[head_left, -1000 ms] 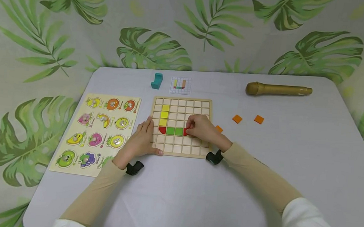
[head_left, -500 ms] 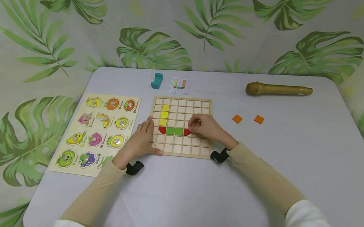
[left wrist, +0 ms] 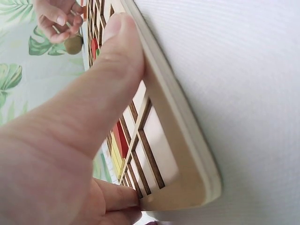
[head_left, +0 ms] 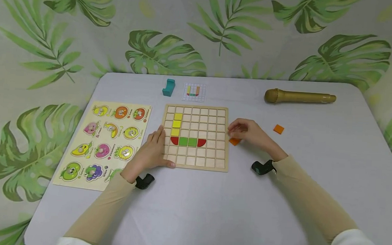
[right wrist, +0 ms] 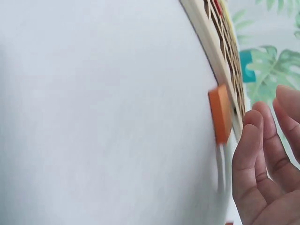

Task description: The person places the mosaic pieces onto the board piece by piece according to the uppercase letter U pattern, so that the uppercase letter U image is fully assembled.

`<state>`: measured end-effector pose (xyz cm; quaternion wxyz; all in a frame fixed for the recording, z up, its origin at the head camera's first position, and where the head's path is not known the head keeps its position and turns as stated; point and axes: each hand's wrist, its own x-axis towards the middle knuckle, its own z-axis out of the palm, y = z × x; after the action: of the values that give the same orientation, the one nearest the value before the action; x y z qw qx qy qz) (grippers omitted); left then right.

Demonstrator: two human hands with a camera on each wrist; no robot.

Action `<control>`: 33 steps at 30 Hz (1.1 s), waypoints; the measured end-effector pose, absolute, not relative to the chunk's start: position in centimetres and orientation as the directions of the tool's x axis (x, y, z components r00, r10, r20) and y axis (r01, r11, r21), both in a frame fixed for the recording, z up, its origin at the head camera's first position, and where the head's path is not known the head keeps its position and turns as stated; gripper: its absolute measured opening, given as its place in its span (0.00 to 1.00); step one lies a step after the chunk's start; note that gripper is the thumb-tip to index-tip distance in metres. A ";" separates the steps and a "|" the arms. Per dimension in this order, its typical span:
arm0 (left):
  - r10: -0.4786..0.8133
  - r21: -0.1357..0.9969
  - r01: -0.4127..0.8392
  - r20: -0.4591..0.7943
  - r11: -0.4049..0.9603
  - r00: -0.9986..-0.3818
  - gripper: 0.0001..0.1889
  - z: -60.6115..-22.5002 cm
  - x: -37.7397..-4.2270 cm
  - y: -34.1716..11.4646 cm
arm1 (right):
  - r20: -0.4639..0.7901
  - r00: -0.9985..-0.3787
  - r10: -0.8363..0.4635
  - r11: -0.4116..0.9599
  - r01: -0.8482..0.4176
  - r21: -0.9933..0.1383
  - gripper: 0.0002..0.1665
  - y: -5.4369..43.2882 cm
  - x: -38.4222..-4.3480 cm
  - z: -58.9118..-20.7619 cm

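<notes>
A square wooden grid board [head_left: 197,162] lies mid-table, holding yellow tiles [head_left: 176,124] in a column above a row of green tiles [head_left: 188,141] between two red rounded tiles [head_left: 202,142]. The left hand [head_left: 152,151] rests on the board's left side; its thumb [left wrist: 117,56] lies on the front rim, fingers at the left edge. Just beyond the right edge hovers the right hand [head_left: 249,133], fingers loosely bent, nothing between them. Partly under it in the head view, an orange tile [right wrist: 220,115] lies beside the board. Another orange tile [head_left: 278,129] lies farther right.
A fruit puzzle board [head_left: 112,143] lies left, partly under the left forearm. Behind the grid board are a teal block [head_left: 169,87] and a small pattern card [head_left: 194,92]. A brown microphone-shaped object [head_left: 300,97] lies at the back right.
My right hand has left the right-hand red tile, moving right off the board to above the near orange tile. It now hides the middle orange tile. My left hand stays put.
</notes>
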<state>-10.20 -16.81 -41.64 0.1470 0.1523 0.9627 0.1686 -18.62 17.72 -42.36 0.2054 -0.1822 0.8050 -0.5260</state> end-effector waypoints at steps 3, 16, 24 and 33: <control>0.345 0.371 0.245 -0.232 0.896 -0.910 0.64 -41.7 -10.2 -16.9 | -0.135 -0.859 -0.493 0.385 -0.077 -0.920 0.12 19.2 -18.5 -42.5; 0.351 0.365 0.256 -0.225 0.895 -0.909 0.64 -41.8 -10.3 -16.8 | -0.156 -0.878 -0.453 0.387 -0.036 -0.921 0.15 21.9 -17.8 -42.7; 0.345 0.376 0.244 -0.231 0.894 -0.910 0.65 -42.0 -10.3 -16.8 | -0.064 -0.853 -0.519 0.394 -0.171 -0.903 0.15 21.2 -17.9 -43.2; 0.343 0.376 0.243 -0.228 0.894 -0.911 0.65 -41.9 -10.3 -16.8 | -0.029 -0.841 -0.540 0.495 -0.290 -0.819 0.14 19.6 -18.1 -43.3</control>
<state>-10.26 -16.85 -41.91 0.1460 0.1523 0.9622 0.1725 -18.06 19.65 -43.34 0.1426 -0.2433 0.8528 -0.4395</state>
